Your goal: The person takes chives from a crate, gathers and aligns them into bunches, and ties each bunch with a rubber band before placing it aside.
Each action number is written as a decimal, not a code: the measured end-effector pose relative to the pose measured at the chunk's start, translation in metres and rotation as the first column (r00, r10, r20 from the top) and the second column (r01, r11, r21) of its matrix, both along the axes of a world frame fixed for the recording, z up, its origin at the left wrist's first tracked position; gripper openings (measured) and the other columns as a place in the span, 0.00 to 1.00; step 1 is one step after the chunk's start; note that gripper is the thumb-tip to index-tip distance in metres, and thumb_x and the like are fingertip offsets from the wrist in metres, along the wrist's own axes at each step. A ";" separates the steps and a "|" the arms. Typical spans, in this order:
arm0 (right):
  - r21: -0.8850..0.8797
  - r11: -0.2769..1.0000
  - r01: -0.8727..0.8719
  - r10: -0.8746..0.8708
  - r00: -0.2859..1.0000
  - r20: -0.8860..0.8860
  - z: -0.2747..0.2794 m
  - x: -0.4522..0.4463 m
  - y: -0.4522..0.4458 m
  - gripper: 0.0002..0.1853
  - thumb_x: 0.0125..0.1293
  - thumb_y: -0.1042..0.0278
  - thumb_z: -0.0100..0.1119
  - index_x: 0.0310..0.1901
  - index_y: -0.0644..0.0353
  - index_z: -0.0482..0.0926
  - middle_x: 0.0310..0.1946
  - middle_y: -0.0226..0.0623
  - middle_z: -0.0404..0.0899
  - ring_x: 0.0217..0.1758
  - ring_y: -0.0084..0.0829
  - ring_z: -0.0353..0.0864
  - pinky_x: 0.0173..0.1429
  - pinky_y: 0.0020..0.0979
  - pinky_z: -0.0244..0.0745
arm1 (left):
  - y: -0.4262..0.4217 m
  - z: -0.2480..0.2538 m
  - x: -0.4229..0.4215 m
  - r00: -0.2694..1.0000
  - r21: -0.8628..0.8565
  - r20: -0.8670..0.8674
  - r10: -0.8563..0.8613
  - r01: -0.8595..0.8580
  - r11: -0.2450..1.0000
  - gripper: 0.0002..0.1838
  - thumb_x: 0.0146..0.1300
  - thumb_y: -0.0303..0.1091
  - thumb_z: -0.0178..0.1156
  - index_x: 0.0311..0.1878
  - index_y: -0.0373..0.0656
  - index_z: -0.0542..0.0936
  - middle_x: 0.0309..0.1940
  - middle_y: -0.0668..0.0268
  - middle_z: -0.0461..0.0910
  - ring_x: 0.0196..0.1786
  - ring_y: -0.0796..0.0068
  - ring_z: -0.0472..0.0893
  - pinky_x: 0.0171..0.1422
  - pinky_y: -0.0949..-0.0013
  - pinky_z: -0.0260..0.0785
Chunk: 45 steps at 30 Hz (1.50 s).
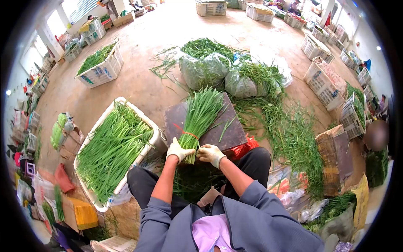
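A bundle of long green stalks (202, 112) lies on a dark board (178, 119) before my knees, its leafy tips pointing away from me. A red band (191, 134) goes round its lower part. My left hand (179, 150), in a pale glove, is closed round the stalk ends from the left. At the right of those ends is my right hand (211, 155), also gloved, with its fingers bent and together near the stalks; whether they grip anything is too small to tell. To the left a white crate (153, 122) holds loose green stalks (113, 151).
Plastic bags (201, 71) overflowing with greens stand beyond the board. Loose stalks (294, 143) litter the floor at the right. A red bag (245, 147) touches the board's right side. Another filled crate (105, 72) is farther left. A person (375, 135) is at the right edge.
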State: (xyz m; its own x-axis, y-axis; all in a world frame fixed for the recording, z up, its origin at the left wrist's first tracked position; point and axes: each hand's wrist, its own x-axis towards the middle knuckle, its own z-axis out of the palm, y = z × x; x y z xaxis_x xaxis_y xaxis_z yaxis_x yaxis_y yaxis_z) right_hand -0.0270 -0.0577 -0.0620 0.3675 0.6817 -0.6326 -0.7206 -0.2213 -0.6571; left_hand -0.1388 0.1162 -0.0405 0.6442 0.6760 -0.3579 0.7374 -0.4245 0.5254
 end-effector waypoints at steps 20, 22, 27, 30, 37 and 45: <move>-0.241 0.963 -0.121 0.261 0.190 0.946 -0.001 -0.005 -0.006 0.13 0.63 0.64 0.62 0.47 0.59 0.82 0.41 0.49 0.84 0.47 0.50 0.83 0.53 0.43 0.78 | -0.002 -0.008 0.009 0.997 0.071 -0.058 -0.056 0.060 0.996 0.69 0.31 0.57 0.80 0.73 0.31 0.55 0.59 0.42 0.75 0.61 0.50 0.78 0.64 0.58 0.72; -0.247 0.968 -0.042 0.251 0.136 0.958 -0.007 0.014 0.018 0.12 0.60 0.65 0.65 0.44 0.59 0.83 0.42 0.48 0.84 0.46 0.49 0.83 0.52 0.43 0.78 | -0.003 0.010 0.011 0.991 -0.044 -0.112 -0.072 0.067 0.997 0.72 0.31 0.61 0.80 0.75 0.31 0.52 0.64 0.43 0.72 0.64 0.50 0.75 0.67 0.59 0.70; -0.292 0.956 0.011 0.290 0.100 0.952 -0.009 0.021 0.044 0.13 0.59 0.63 0.67 0.43 0.58 0.83 0.40 0.45 0.84 0.45 0.48 0.83 0.50 0.42 0.78 | -0.027 0.037 0.022 0.961 0.256 -0.278 -0.014 0.088 0.963 0.76 0.30 0.67 0.78 0.77 0.34 0.48 0.65 0.49 0.69 0.64 0.51 0.74 0.65 0.59 0.70; -0.262 0.965 0.007 0.260 0.106 0.960 -0.012 0.023 0.047 0.13 0.56 0.62 0.70 0.42 0.57 0.83 0.39 0.43 0.83 0.44 0.45 0.84 0.49 0.41 0.79 | -0.038 0.032 0.032 0.943 0.237 -0.332 0.024 0.059 0.970 0.76 0.30 0.65 0.79 0.77 0.33 0.48 0.64 0.50 0.69 0.63 0.55 0.75 0.64 0.58 0.71; -0.218 0.975 -0.049 0.223 0.122 0.967 -0.019 0.036 0.048 0.13 0.53 0.66 0.72 0.40 0.57 0.84 0.38 0.42 0.84 0.43 0.44 0.84 0.48 0.40 0.79 | -0.052 0.004 0.034 0.965 0.362 -0.242 0.098 -0.004 0.932 0.68 0.36 0.50 0.80 0.75 0.31 0.49 0.60 0.50 0.70 0.57 0.54 0.77 0.60 0.58 0.73; -0.245 0.946 -0.214 0.274 0.119 0.954 -0.019 0.041 0.045 0.09 0.57 0.63 0.68 0.38 0.54 0.84 0.37 0.42 0.84 0.43 0.45 0.83 0.49 0.41 0.78 | -0.051 0.001 0.029 0.976 0.393 -0.206 0.066 0.021 0.919 0.64 0.39 0.44 0.80 0.75 0.34 0.51 0.56 0.50 0.73 0.54 0.52 0.78 0.59 0.58 0.74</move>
State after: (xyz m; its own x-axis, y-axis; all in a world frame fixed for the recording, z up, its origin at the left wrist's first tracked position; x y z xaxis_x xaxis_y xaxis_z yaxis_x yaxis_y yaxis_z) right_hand 0.0145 -0.0128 -0.0808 0.5117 0.8558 0.0755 0.5983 -0.2919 -0.7462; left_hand -0.1097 0.0657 -0.0399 0.5659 0.8029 -0.1877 0.8243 -0.5453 0.1524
